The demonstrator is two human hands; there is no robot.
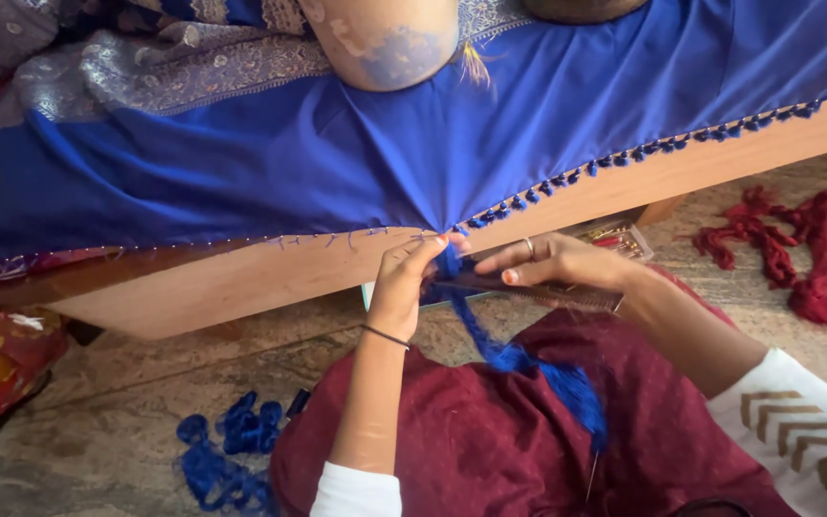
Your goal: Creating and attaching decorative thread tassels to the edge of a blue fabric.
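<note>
Thread bundle (514,359) runs from cloth hem (437,233) down toward lap; left hand (404,282) pinches it at hem, right hand (557,260) just beside, gripping comb (538,290)

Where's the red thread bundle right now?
In the head view, the red thread bundle lies on the floor at far right, beyond the right hand, below the wooden edge.

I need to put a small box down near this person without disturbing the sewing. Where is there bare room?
Bare floor lies between the wooden bench edge and the blue thread heap. Another patch of floor sits between the bench and the red thread pile. It is crowded where the left hand and right hand work the blue cloth and blue thread bundle.
</note>
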